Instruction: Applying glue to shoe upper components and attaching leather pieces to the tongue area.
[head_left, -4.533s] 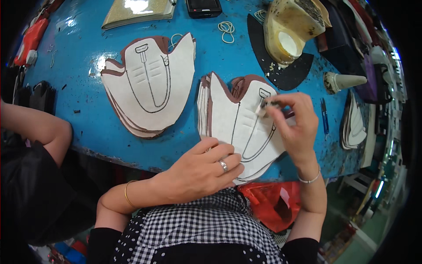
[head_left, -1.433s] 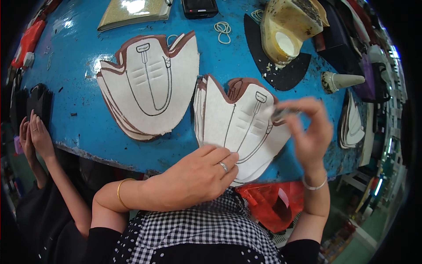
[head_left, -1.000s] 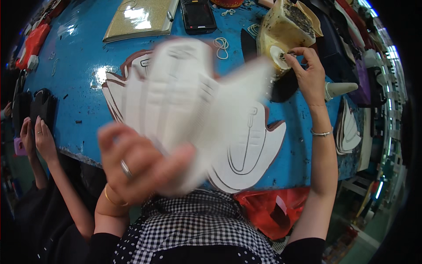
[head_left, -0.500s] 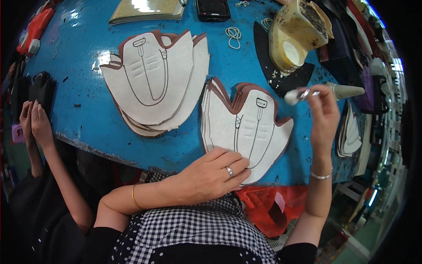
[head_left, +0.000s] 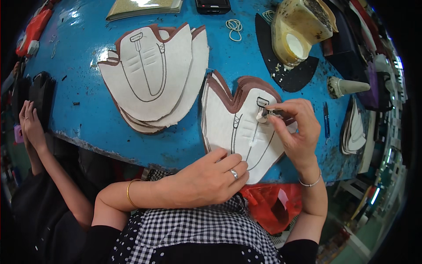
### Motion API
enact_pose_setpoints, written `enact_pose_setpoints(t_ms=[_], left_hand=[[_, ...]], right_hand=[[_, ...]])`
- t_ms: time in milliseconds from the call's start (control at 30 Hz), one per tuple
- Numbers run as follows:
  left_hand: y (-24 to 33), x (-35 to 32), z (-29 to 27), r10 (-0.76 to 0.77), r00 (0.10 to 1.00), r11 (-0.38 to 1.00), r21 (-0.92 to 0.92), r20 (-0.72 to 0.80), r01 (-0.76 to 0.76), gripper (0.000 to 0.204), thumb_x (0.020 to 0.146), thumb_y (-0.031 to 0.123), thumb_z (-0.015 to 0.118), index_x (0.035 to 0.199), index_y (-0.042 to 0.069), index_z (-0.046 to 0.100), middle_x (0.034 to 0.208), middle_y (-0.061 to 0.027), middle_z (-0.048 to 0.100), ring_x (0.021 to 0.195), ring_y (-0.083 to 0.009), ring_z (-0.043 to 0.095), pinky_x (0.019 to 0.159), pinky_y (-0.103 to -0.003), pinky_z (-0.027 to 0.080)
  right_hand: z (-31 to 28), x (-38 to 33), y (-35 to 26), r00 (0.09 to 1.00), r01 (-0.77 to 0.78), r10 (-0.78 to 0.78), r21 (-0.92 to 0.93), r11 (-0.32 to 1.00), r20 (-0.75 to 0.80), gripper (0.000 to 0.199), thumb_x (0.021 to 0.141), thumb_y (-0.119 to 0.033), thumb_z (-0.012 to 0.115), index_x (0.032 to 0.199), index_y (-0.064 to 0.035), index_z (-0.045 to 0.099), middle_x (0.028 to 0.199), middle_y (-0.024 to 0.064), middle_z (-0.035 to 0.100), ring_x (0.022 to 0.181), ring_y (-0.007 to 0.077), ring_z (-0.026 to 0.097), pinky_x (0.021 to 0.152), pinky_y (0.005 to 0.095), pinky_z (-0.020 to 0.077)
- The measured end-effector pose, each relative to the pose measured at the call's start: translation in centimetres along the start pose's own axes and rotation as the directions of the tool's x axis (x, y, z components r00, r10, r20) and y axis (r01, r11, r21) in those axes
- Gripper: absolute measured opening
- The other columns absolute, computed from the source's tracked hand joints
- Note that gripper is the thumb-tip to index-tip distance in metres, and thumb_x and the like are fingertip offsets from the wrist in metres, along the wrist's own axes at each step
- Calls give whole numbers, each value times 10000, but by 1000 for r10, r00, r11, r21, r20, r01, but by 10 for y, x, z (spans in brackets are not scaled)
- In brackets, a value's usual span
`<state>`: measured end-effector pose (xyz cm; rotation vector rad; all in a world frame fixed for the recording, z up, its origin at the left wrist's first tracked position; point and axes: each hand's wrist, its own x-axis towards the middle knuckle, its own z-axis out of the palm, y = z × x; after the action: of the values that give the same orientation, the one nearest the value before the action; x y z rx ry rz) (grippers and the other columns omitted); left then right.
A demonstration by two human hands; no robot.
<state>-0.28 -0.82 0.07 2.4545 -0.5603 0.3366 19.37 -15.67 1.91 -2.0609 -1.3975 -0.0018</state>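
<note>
gold glittery notebook (head_left: pixel 143 9) and black boxy device (head_left: pixel 213 6) cut off at top edge, white-tipped tool (head_left: pixel 261 117) partly hidden by right hand (head_left: pixel 301 127), white brown-edged panel (head_left: pixel 247 128) partly under left hand (head_left: pixel 211 180), lower centre

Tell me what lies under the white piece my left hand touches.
Under the top white piece, brown and white edges of other pieces show at its upper end and left side. The rest of them is covered, and the left hand hides part of the lower edge.
</note>
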Motion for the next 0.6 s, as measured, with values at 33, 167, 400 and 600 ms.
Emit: enact_pose_setpoints(t_ms=[33, 167, 400, 600], left_hand=[[3, 0, 0, -12, 1000, 1000, 29, 17, 12, 276, 807, 181, 680, 1032, 22, 690, 1040, -80, 634, 1001, -220, 623, 817, -355, 501], [6, 5, -2, -61, 997, 996, 74, 43, 58, 253, 797, 156, 637, 1004, 22, 691, 939, -61, 615, 900, -188, 618, 772, -332, 497], [11, -4, -27, 136, 931, 990, 91, -339, -111, 234, 712, 157, 716, 936, 91, 734, 752, 33, 460, 714, -121, 523, 702, -273, 459], [-31, -42, -78, -102, 920, 888, 382, -379, 256, 310, 662, 159, 771, 971, 167, 749, 748, 33, 480, 722, -165, 535, 719, -354, 452]], right_hand=[[1, 2, 1, 1000, 12, -12, -7, 1000, -17, 277, 698, -66, 846, 939, -85, 712, 815, 39, 660, 716, 207, 592, 678, 335, 451], [-11, -8, -13, 989, 98, -100, 19, 995, 107, 255, 716, -43, 834, 937, -74, 710, 849, 42, 681, 734, 203, 609, 709, 317, 479], [-32, -20, 8, 914, -239, 391, 627, 741, -114, 136, 1002, -13, 564, 1134, 10, 540, 1068, 147, 707, 940, 138, 660, 874, 286, 529], [-18, -22, 3, 919, -332, 393, 581, 743, 23, 143, 934, -15, 655, 1065, -4, 597, 1033, 103, 724, 923, 118, 656, 817, 270, 530]])
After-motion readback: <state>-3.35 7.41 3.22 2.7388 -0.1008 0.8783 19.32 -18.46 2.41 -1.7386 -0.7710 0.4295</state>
